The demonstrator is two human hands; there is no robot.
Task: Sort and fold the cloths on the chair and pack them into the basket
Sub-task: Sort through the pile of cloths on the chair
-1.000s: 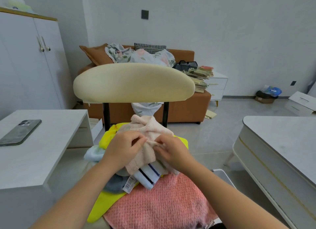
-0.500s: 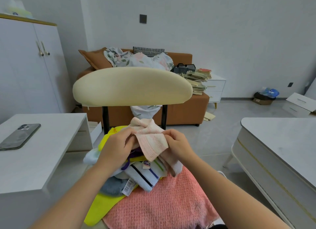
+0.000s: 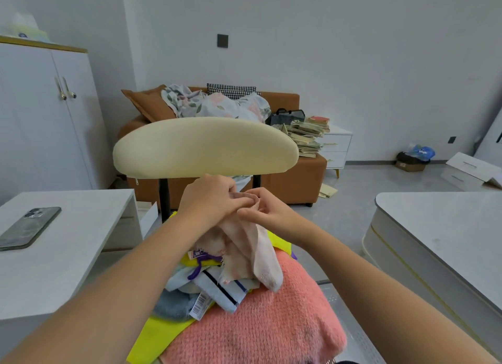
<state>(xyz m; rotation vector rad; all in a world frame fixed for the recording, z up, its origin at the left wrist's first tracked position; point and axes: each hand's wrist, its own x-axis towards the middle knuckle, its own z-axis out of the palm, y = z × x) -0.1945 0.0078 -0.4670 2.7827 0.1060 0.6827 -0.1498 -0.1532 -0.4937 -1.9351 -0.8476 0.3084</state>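
A pale pink cloth (image 3: 244, 252) hangs from both my hands above the pile on the chair. My left hand (image 3: 210, 197) grips its top edge from the left. My right hand (image 3: 264, 210) pinches the same edge just beside it. Below lie a coral towel (image 3: 260, 325), a yellow cloth (image 3: 160, 333), a blue-and-white striped cloth (image 3: 220, 290) and a grey-blue cloth (image 3: 173, 306). The chair's cream backrest (image 3: 203, 146) stands right behind my hands. No basket is in view.
A white table (image 3: 68, 255) with a phone (image 3: 27, 227) stands on the left. Another white table (image 3: 448, 241) is on the right. Behind the chair are a brown sofa (image 3: 298, 178) with bedding and a stack of books (image 3: 307, 135).
Both hands have lifted the pale pink cloth off the pile and come together at its top edge, so it now hangs down.
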